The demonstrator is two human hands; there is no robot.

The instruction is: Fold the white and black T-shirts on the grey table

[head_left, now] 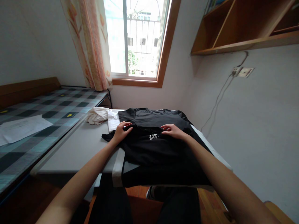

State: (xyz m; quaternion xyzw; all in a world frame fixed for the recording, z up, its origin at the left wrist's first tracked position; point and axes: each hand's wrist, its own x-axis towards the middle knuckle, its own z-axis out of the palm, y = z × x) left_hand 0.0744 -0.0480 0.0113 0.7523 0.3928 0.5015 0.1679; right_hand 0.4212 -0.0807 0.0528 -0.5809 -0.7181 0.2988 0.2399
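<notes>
A black shirt [149, 149] with white lettering near its collar lies across the near part of the table. My left hand [123, 130] is at the left side of its collar, thumb and fingers closed on the cloth. On the right side of the collar, my right hand [171, 130] pinches the fabric. Behind it a dark grey shirt [154, 116] is spread flat, its neckline toward the window. A white cloth [113, 120] and a crumpled cream cloth [97, 115] lie to the left of the shirts.
The white table [77, 149] extends left toward a bed [77, 101] with a checked cover and paper sheets [25, 127]. A curtain [95, 46] hangs beside the window. Wooden shelves [233, 28] and a socket with cables [240, 71] are on the right wall.
</notes>
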